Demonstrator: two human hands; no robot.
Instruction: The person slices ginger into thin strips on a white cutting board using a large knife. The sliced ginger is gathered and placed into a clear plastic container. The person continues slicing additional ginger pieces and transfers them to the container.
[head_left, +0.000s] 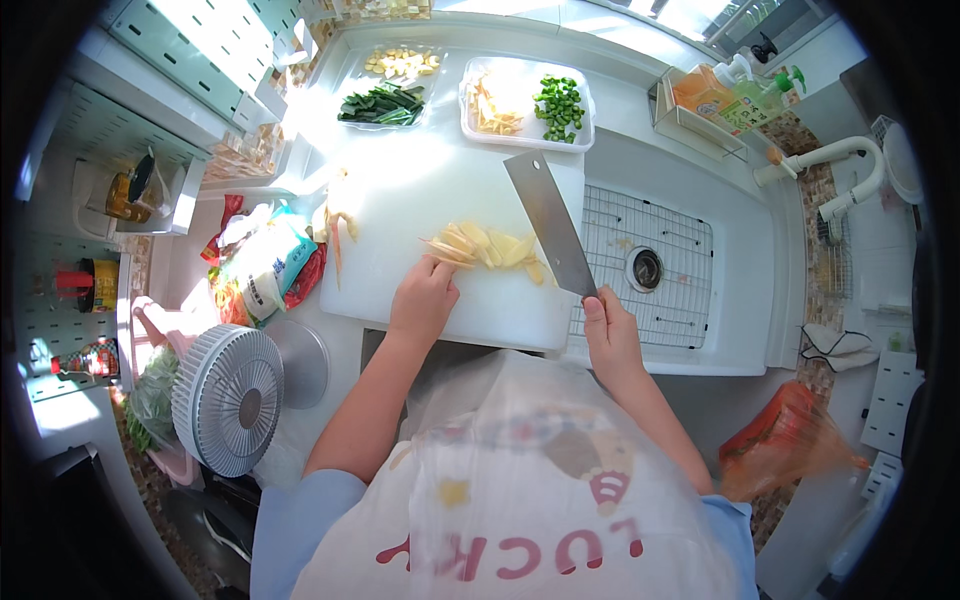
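A row of thin, pale yellow slices (487, 246), which look like ginger, lies fanned out on a white cutting board (390, 289). My left hand (426, 294) touches the left end of that row, its fingers bent over the lowest slices; whether it pinches one is hidden. In my right hand (613, 330) is the handle of a cleaver (551, 221). Its broad steel blade points away from me, over the right edge of the board and just right of the slices. Peel scraps (336, 232) lie at the board's left side.
Behind the board stand a clear tray (382, 91) of garlic and cut greens and a white tray (529, 139) of shreds and chopped green pieces. A sink with a wire rack (675, 300) is at right. Food bags (262, 262) and a fan (229, 401) stand left.
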